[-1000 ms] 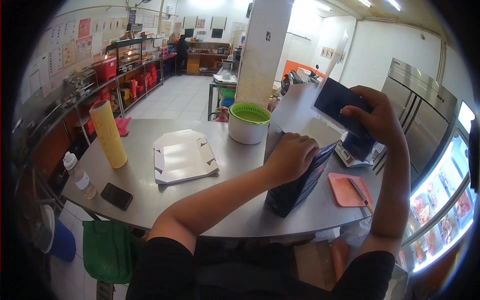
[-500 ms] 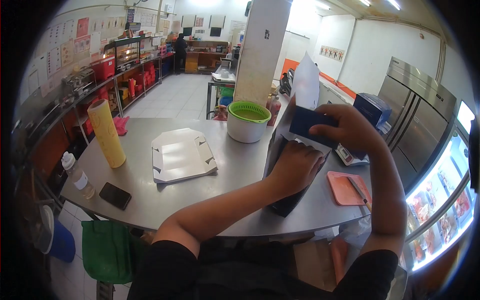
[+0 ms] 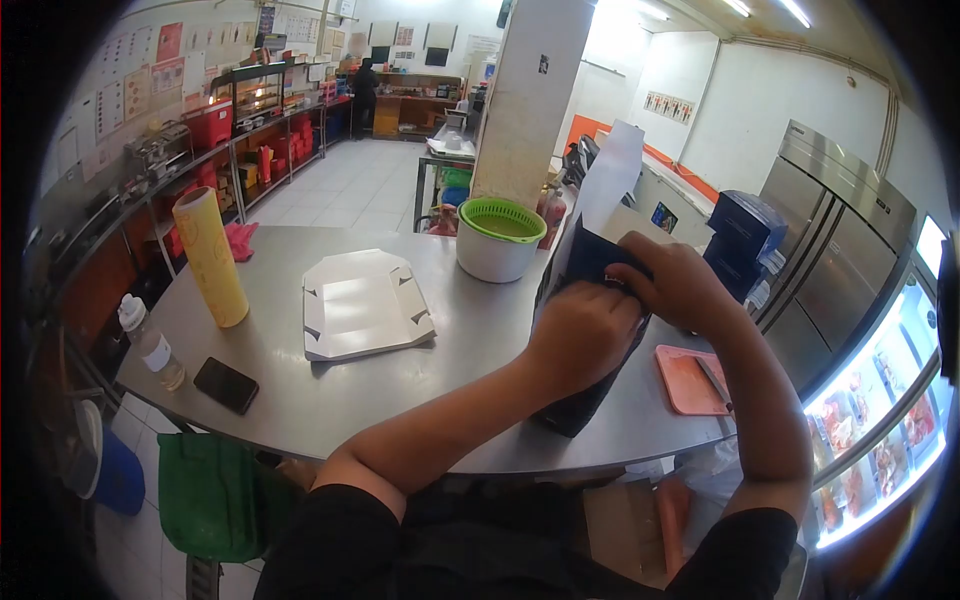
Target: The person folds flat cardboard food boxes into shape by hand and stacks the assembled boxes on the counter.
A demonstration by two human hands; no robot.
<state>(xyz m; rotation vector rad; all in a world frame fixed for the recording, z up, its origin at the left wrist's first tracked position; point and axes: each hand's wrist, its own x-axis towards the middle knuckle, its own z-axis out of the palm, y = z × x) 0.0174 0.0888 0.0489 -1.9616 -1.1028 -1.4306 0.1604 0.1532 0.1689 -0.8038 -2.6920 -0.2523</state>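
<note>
A tall dark box (image 3: 572,408) stands on the steel table, its pale upper flap (image 3: 612,178) raised. My left hand (image 3: 588,332) lies across the box top with its fingers bent over the edge, closed on the box. Just above and to the right, my right hand (image 3: 672,282) pinches a dark blue flap (image 3: 592,256) at the box's top. The hands are very close together. Fingers hide much of the box opening. A flat white carton (image 3: 366,305) lies on the table left of the box.
Around the hands are a green and white tub (image 3: 497,245), a yellow roll (image 3: 212,262), a bottle (image 3: 152,345), a phone (image 3: 227,385) and a pink tray (image 3: 690,385) with a knife. A person (image 3: 364,98) stands far back.
My right hand has moved left and down with the dark blue flap, to the box top beside my left hand. My left hand has stayed at the box.
</note>
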